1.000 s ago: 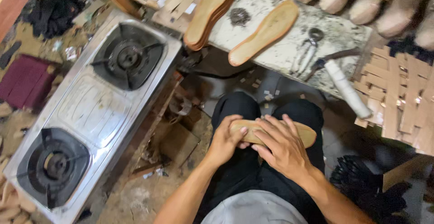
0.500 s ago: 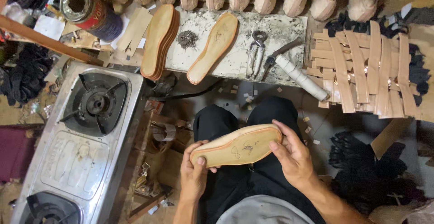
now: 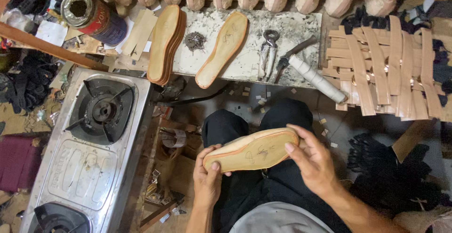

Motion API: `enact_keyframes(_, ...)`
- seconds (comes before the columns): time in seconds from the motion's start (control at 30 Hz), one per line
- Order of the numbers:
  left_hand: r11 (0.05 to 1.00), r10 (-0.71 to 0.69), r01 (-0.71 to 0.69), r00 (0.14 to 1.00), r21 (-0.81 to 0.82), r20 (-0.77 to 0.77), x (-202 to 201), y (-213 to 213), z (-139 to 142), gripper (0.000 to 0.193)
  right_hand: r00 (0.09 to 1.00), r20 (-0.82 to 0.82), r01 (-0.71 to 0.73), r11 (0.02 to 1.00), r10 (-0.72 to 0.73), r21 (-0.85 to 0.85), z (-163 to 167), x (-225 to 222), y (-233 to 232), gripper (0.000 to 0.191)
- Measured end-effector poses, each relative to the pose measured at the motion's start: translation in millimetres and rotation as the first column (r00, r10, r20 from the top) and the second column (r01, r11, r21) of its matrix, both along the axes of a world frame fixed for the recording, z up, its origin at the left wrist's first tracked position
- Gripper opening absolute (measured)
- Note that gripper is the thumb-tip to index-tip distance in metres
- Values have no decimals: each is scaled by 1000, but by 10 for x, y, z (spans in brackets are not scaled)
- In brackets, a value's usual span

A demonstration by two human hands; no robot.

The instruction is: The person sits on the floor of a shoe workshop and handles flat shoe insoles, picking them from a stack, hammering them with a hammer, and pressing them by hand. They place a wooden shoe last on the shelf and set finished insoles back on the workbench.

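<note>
Tilting flatter since half a second ago, the tan, foot-shaped leather insole [image 3: 252, 150] is resting across the person's lap, its marked face turned up for viewing. The left hand [image 3: 208, 179] is pinching its heel end, thumb on top; the right hand [image 3: 313, 162] is cupping the toe end, fingers spread. Beyond the hands, a matching tan insole [image 3: 222, 49] is lying on the speckled stone slab [image 3: 245, 66].

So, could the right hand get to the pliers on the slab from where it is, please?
Probably yes: nothing stands between the right hand and the pliers, but it is holding the sole.
</note>
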State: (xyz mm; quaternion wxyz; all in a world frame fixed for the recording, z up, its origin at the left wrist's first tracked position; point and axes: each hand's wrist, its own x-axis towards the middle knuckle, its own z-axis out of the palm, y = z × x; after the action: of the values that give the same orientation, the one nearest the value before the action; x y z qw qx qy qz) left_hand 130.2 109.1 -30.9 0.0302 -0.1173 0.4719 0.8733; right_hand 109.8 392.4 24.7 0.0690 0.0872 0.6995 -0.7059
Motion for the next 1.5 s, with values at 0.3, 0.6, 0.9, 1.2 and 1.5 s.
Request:
enact_keyframes(0.3, 944, -140, 183, 976, -274, 168, -437, -37, 17, 42, 976, -126, -47, 738, 177, 673, 391, -1072, 158, 32)
enact_keyframes(0.6, 950, -196, 230, 966, -213, 168, -585, 16, -25, 44, 774, -169, 149, 84, 610, 985, 179, -2844, -479, 16)
enact_keyframes(0.9, 956, -190, 216, 971, -197, 144, -731, -229, 76, 45, 747, -130, 55, 134, 652, 989, -102, -3575, -475, 16)
enact_keyframes(1.2, 947, -209, 243, 963, -211, 171, -701, -182, 111, 47, 689, -72, 158, -53, 721, 986, -13, -3340, -478, 18)
enact_keyframes(1.5, 947, -208, 241, 964, -214, 166, -680, -142, 147, 45, 719, -189, 193, 69, 669, 979, -172, -3368, -593, 18)
